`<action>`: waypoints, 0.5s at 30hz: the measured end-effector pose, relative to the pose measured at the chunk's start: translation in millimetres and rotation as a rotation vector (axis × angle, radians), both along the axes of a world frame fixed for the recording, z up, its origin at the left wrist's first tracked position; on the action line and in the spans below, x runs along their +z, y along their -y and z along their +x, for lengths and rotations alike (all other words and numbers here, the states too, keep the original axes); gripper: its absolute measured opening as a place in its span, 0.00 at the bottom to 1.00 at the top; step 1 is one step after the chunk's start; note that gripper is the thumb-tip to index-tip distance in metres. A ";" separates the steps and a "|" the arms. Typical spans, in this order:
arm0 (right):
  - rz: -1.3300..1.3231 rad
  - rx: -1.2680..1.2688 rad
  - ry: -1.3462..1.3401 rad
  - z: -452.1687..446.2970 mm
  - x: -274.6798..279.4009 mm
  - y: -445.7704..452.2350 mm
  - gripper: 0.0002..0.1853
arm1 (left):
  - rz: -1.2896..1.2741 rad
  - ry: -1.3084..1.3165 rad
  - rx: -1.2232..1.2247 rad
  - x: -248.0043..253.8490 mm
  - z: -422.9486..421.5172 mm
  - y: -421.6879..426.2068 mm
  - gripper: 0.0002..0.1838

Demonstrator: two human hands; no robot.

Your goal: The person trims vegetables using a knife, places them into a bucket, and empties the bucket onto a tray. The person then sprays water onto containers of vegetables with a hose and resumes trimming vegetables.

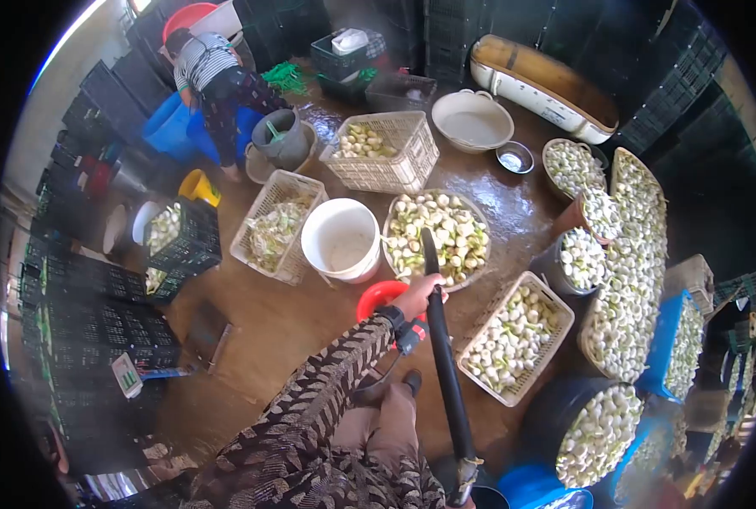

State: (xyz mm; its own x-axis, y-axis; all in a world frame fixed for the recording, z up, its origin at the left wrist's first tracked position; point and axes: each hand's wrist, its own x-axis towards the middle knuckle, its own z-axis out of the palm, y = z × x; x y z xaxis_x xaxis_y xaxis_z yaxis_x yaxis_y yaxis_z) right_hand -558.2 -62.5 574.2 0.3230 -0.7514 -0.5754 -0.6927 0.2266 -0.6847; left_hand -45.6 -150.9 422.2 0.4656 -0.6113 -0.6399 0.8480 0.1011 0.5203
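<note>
My left hand (418, 297) is closed around a long black pipe (446, 365), with a dark band at the wrist. The pipe's upper end lies over a round basket of trimmed white bulbs (437, 229). Only a sliver of my right hand (465, 504) shows at the bottom edge beside the pipe's lower end; its fingers are hidden. Just under my left wrist is a small dark and red device (410, 337). A red basin (380, 299) sits behind that hand. A white bucket (341, 240) stands left of the round basket, and a crate of bulbs (516, 338) stands right of the pipe.
A person (212, 76) bends over blue tubs (168, 123) at the upper left. Several containers of bulbs line the right, including a dark tub (548, 416). Stacked dark crates (98, 314) stand left, near a scale (127, 375). A long tub (548, 85) lies at the back.
</note>
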 end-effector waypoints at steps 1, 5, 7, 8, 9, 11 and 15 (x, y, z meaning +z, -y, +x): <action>0.040 -0.031 -0.008 4.2 -4.5 7.7 0.25 | 0.022 -0.004 0.035 -0.1 1.8 8.2 0.09; 0.015 0.074 -0.126 -18.4 -36.3 23.7 0.18 | 0.185 -0.063 0.142 42.8 1.5 34.9 0.07; 0.026 0.069 -0.149 -14.6 -34.9 32.3 0.16 | 0.178 -0.073 0.134 22.0 4.4 36.1 0.08; 0.021 0.071 -0.146 -17.6 -38.4 31.4 0.18 | 0.175 -0.076 0.124 10.4 6.5 35.9 0.10; 0.018 0.074 -0.141 -21.0 -42.8 28.4 0.20 | 0.186 -0.091 0.143 10.4 8.3 34.9 0.08; 0.020 0.097 -0.126 -28.9 -58.4 21.8 0.23 | 0.144 -0.064 0.132 4.5 14.2 26.5 0.08; 0.075 0.105 -0.116 -32.4 -79.3 -2.4 0.26 | 0.155 -0.084 0.105 16.8 23.0 5.9 0.08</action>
State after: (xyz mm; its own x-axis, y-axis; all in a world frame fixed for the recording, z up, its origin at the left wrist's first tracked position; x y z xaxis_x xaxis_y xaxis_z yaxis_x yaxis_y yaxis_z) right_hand -590.6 -60.2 494.8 0.3260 -0.6707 -0.6662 -0.7884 0.1959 -0.5831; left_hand -22.6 -156.8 439.1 0.4622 -0.4535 -0.7620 0.8783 0.1153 0.4640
